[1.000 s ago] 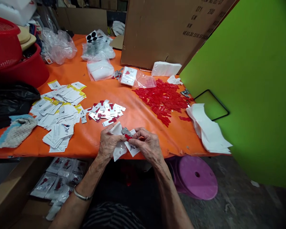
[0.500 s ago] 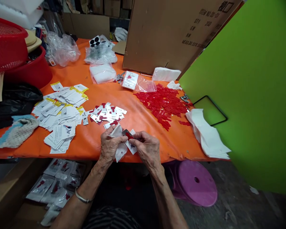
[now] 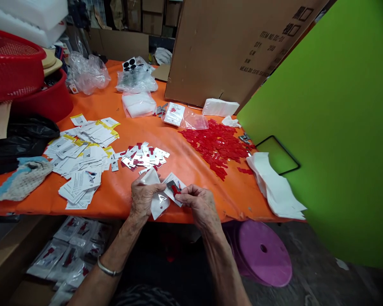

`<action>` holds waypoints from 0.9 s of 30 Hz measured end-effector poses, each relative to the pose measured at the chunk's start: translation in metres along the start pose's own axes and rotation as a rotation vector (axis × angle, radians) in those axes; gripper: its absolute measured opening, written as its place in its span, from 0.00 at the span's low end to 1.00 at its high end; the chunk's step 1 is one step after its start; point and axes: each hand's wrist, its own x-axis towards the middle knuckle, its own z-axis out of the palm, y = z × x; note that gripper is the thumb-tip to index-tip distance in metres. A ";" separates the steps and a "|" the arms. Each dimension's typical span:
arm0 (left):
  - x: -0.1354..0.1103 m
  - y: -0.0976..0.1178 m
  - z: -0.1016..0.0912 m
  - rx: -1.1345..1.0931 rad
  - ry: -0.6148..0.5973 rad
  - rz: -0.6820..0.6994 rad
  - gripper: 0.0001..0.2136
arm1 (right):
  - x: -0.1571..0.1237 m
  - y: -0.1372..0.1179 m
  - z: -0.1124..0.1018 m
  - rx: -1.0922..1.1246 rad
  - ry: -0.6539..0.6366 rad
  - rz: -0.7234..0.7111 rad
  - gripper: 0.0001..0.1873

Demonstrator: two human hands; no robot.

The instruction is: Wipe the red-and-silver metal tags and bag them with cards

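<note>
At the front edge of the orange-covered table, my left hand [image 3: 144, 196] is closed on a small clear-and-white plastic bag [image 3: 158, 202]. My right hand [image 3: 198, 203] pinches a printed card [image 3: 169, 178] together with a small dark metal piece that has a red part [image 3: 175, 189] on it. The card and piece sit just right of the bag, apart from its mouth as far as I can see. Beyond my hands lies a pile of small white-and-red pieces [image 3: 147, 155]. Left of that are heaped printed cards [image 3: 86, 155] with yellow edges.
Loose red plastic pieces [image 3: 215, 144] cover the table's right. White sheets [image 3: 271, 187] hang near the right edge. A large cardboard box [image 3: 223, 51] and a green panel [image 3: 338, 148] bound the far and right sides. Filled packets [image 3: 70, 250] lie in a carton below left; a purple stool [image 3: 264, 255] stands below right.
My hands have drawn slightly apart. The card now shows more fully beside the bag, and the red-and-metal piece lies over it. The view has tilted up slightly.
</note>
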 end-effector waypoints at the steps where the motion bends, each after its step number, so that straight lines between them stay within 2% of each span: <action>1: -0.001 -0.001 0.000 -0.002 -0.011 -0.008 0.16 | 0.000 0.001 0.002 -0.002 0.021 -0.008 0.11; 6: -0.004 0.001 0.001 0.003 -0.057 0.011 0.17 | 0.002 0.000 0.004 -0.026 0.075 -0.033 0.13; 11: -0.007 0.001 0.008 -0.001 0.002 0.081 0.16 | 0.000 -0.003 0.005 -0.003 0.103 -0.075 0.35; 12: -0.007 -0.001 0.010 -0.013 0.029 0.073 0.16 | -0.001 -0.001 0.007 0.031 0.100 -0.065 0.34; 15: -0.007 -0.005 0.012 -0.065 0.109 0.049 0.17 | -0.002 0.009 0.014 0.181 0.071 -0.027 0.17; 17: -0.007 -0.007 0.013 -0.088 0.134 0.041 0.17 | -0.003 0.015 0.018 0.247 0.072 -0.029 0.11; 20: -0.004 -0.003 0.009 -0.125 0.102 -0.032 0.17 | -0.002 0.013 0.018 0.235 0.106 -0.065 0.09; 23: 0.005 0.011 0.000 -0.259 -0.001 -0.131 0.15 | -0.002 -0.004 0.007 0.251 0.158 -0.129 0.09; 27: 0.018 0.029 -0.014 -0.442 -0.083 -0.065 0.14 | -0.016 -0.024 -0.003 0.253 0.144 -0.093 0.10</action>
